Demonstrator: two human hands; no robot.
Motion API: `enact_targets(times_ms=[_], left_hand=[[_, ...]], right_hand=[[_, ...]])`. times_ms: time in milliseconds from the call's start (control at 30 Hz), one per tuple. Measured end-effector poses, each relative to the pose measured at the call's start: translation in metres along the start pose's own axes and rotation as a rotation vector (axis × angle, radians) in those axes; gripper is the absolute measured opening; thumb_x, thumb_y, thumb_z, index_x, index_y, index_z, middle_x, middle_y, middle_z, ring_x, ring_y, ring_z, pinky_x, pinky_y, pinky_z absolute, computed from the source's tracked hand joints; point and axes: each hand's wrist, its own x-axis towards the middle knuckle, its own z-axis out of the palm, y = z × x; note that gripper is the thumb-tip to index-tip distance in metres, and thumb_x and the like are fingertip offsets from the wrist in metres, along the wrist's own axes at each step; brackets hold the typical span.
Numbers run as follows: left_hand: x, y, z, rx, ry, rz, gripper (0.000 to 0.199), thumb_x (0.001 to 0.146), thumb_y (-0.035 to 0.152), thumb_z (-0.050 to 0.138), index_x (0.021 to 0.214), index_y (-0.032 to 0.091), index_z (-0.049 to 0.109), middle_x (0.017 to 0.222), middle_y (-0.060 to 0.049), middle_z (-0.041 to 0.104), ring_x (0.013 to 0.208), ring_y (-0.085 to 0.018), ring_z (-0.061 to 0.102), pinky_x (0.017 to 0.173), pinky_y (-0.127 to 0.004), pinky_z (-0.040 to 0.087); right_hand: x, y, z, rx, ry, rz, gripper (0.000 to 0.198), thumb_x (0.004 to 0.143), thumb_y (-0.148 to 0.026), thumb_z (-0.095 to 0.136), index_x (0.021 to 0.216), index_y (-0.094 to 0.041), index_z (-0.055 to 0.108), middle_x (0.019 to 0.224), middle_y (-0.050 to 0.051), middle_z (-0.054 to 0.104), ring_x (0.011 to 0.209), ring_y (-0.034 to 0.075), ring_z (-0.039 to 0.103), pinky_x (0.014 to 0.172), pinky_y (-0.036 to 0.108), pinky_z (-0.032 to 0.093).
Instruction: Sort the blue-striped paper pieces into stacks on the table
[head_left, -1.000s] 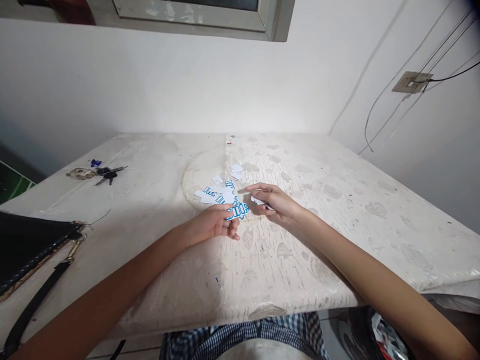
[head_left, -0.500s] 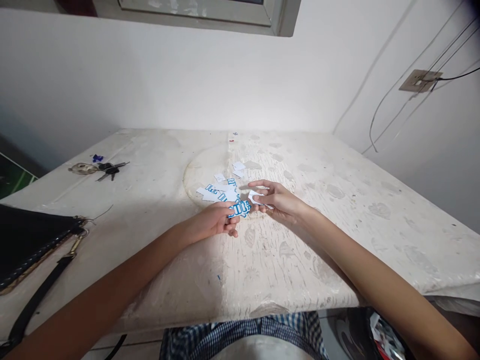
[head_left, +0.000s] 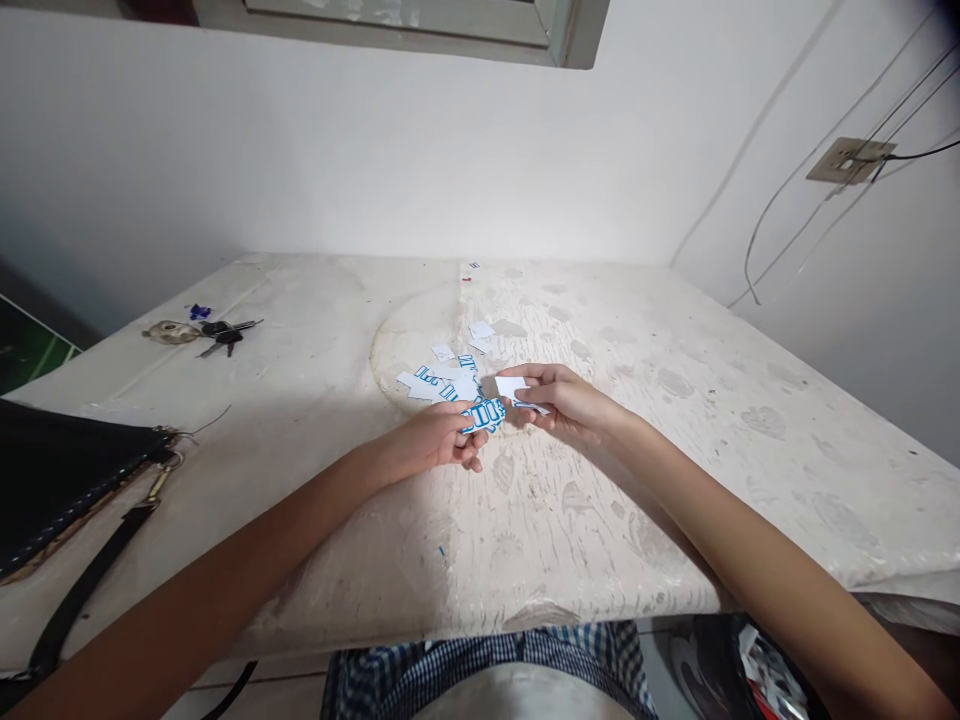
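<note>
Both hands, left hand (head_left: 439, 440) and right hand (head_left: 566, 403), pinch paper pieces (head_left: 484, 411) over the table (head_left: 675, 450).

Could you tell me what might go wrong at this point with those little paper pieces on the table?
The left hand pinches a blue-printed strip only by its edge, so it could slip or tear. The right hand holds a small white piece close to it, and the two could get mixed up. The loose pieces behind them lie unweighted, so a sweep of either arm might scatter them.

Table (head_left: 675, 420): paper scraps (head_left: 442, 380), keys (head_left: 199, 332), bag (head_left: 52, 475).
</note>
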Motion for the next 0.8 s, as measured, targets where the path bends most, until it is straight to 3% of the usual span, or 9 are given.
enact_targets(times_ms=[200, 300, 433, 533, 700, 800], left_hand=[[0.0, 0.0, 0.001, 0.005, 0.008, 0.001, 0.019, 0.078, 0.027, 0.056, 0.088, 0.015, 0.046, 0.061, 0.001, 0.053, 0.045, -0.007, 0.044, 0.061, -0.032, 0.046], [-0.001, 0.0, 0.0, -0.017, -0.026, 0.025, 0.019, 0.076, 0.028, 0.058, 0.085, 0.015, 0.045, 0.061, 0.001, 0.054, 0.048, -0.008, 0.046, 0.061, -0.033, 0.047], [-0.001, 0.0, -0.002, -0.049, -0.093, 0.024, 0.016, 0.073, 0.02, 0.054, 0.086, 0.015, 0.045, 0.062, 0.002, 0.053, 0.048, -0.007, 0.046, 0.064, -0.033, 0.047], [-0.002, 0.001, -0.005, -0.064, -0.138, 0.002, 0.02, 0.068, 0.013, 0.052, 0.087, 0.016, 0.045, 0.06, 0.005, 0.049, 0.046, -0.006, 0.042, 0.064, -0.033, 0.047], [-0.002, 0.0, -0.009, -0.109, -0.238, 0.024, 0.021, 0.068, 0.017, 0.051, 0.088, 0.017, 0.045, 0.064, 0.005, 0.048, 0.048, -0.006, 0.041, 0.069, -0.034, 0.047], [-0.002, 0.0, -0.005, -0.068, -0.175, 0.025, 0.016, 0.073, 0.023, 0.053, 0.086, 0.018, 0.045, 0.06, 0.007, 0.043, 0.046, -0.005, 0.038, 0.068, -0.033, 0.047]], right_hand=[[0.001, 0.01, 0.002, -0.141, 0.002, -0.168, 0.016, 0.07, -0.022, 0.067, 0.081, -0.015, 0.056, 0.06, -0.003, 0.053, 0.039, 0.004, 0.038, 0.034, 0.019, 0.017], [0.002, 0.018, 0.006, -0.25, -0.002, -0.287, 0.01, 0.075, -0.024, 0.063, 0.078, -0.016, 0.057, 0.065, -0.003, 0.053, 0.04, 0.003, 0.034, 0.038, 0.02, 0.022], [-0.001, 0.022, 0.011, -0.721, 0.035, -0.66, 0.012, 0.082, -0.017, 0.054, 0.082, -0.018, 0.066, 0.077, 0.003, 0.056, 0.062, 0.009, 0.049, 0.054, 0.025, 0.038], [-0.004, 0.024, 0.013, -0.973, 0.015, -0.878, 0.021, 0.082, -0.01, 0.049, 0.09, -0.019, 0.067, 0.086, 0.004, 0.052, 0.07, 0.011, 0.049, 0.061, 0.026, 0.04], [-0.007, 0.028, 0.01, -1.132, -0.047, -0.923, 0.028, 0.079, -0.005, 0.048, 0.097, -0.019, 0.064, 0.095, 0.006, 0.045, 0.061, 0.008, 0.042, 0.055, 0.025, 0.038], [-0.006, 0.029, 0.009, -1.156, -0.045, -0.91, 0.029, 0.079, -0.005, 0.046, 0.097, -0.019, 0.064, 0.097, 0.006, 0.045, 0.061, 0.008, 0.041, 0.055, 0.025, 0.038]])
